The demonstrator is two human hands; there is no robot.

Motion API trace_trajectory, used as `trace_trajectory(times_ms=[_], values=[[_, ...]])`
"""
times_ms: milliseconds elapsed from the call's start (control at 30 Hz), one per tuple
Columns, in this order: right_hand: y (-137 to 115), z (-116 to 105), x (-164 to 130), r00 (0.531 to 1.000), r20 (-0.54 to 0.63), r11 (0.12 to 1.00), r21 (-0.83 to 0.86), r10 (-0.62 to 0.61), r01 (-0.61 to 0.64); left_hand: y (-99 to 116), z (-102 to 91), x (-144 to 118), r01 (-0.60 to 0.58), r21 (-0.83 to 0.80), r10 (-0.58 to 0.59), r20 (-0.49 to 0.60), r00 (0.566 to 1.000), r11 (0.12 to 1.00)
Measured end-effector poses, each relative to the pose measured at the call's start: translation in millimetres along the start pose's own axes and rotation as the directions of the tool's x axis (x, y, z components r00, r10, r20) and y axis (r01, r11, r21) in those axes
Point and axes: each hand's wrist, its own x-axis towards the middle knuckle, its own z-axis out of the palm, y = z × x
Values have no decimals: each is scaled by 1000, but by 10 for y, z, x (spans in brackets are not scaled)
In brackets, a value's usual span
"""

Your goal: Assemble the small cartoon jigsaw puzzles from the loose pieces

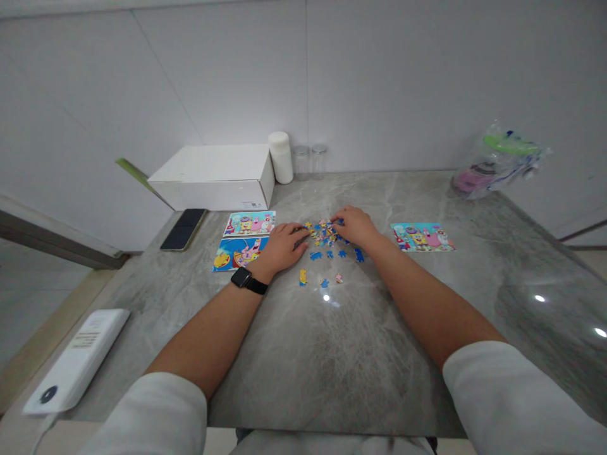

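Blue puzzle pieces (327, 243) half hidden under left hand (281, 248), right hand (355, 226); fingers' grip unclear

Both forearms reach forward, left hand (281, 248) and right hand (355, 225) palm-down, fingers loosely curled, close together
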Motion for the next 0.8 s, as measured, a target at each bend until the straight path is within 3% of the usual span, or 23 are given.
trace_trajectory(times_ms=[400, 600, 800], values=[[33, 31, 38, 1000, -22, 999, 41, -16, 17, -46, 7, -14, 76, -40, -76, -21, 997, 996], [209, -77, 132, 996, -59, 959, 281, 62, -43, -100, 0, -4, 90, -34, -92, -60, 994, 995], [439, -225, 184, 986, 51, 858, 488, 156, -161, -80, -24, 11, 45, -44, -48, -72, 996, 998]])
